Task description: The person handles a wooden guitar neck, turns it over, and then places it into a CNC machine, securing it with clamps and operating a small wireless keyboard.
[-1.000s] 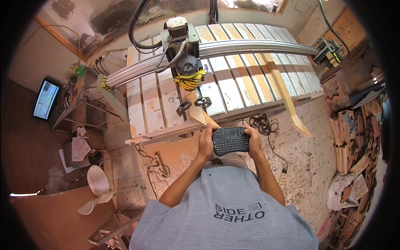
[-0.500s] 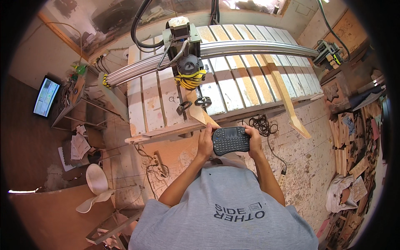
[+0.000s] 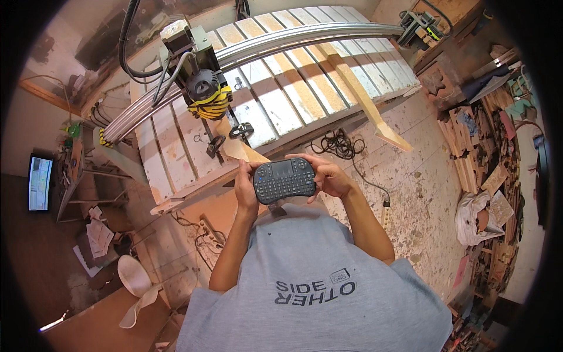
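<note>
A small black handheld keyboard [image 3: 284,186] with a touchpad at its top is held in front of my body. My left hand [image 3: 244,186] grips its left edge. At the right edge, my right hand [image 3: 331,179] is curled against it with bent fingers. Just beyond the keyboard, a pale wooden piece [image 3: 236,149] lies on the slatted machine bed [image 3: 153,167], sticking out past its near edge. Two black clamps, one beside [image 3: 215,145] and one at its right [image 3: 241,131], sit by this wood. Over it stands the router spindle [image 3: 203,88], wrapped in yellow-and-black striped material.
A metal gantry rail [image 3: 305,36] spans the bed. A second wooden length [image 3: 352,82] overhangs its near edge. Coiled black cable [image 3: 337,144] lies on the floor. Wood offcuts [image 3: 463,141] are stacked at the right. At the left are a lit monitor [image 3: 40,183] and a white chair [image 3: 134,276].
The whole view has turned, shifting the machine and keyboard leftward in the picture. My right hand has changed its hold, its fingers now more bent at the keyboard's right edge.
</note>
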`<state>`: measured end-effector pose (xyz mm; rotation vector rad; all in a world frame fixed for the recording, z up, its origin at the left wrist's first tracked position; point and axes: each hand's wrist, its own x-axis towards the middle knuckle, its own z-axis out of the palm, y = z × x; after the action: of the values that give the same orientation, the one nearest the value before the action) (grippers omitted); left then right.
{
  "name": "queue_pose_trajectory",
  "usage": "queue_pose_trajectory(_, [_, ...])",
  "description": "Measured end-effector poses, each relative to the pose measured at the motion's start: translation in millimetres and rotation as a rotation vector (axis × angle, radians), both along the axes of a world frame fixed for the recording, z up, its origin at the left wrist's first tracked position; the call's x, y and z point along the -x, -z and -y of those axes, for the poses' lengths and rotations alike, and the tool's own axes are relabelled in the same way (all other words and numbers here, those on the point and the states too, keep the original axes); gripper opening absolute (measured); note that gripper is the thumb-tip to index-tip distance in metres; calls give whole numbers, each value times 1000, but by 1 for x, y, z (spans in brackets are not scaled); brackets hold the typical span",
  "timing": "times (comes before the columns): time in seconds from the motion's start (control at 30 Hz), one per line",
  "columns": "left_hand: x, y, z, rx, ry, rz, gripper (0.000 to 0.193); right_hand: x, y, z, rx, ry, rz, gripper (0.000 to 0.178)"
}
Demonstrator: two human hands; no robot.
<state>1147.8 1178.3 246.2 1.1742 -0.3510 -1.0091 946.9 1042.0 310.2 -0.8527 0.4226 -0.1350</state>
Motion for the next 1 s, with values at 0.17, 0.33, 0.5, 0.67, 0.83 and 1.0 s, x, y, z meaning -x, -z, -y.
queue_pose_trajectory(0.17, [-7,13,-6,34,24,-31,67,-8,-3,-4,8,-9,-24,88])
queue_pose_trajectory(0.33, [-2,8,-2,26,-14,-24,70,-8,-2,-5,45,-3,-70,88])
queue_pose_trajectory(0.5, [-4,4,-1,36,-26,-16,70,-10,2,-4,23,-9,-66,87])
queue_pose_trajectory(0.67, [-3,8,-2,33,-40,11,71,-9,5,-2,31,-31,-43,85])
queue_pose_trajectory(0.83, [-2,4,-3,50,-40,-19,70,-10,-5,-6,17,-10,-32,85])
queue_pose_trajectory(1.0, [0,-1,-5,45,-10,-26,69,-8,-3,-7,26,-7,-57,79])
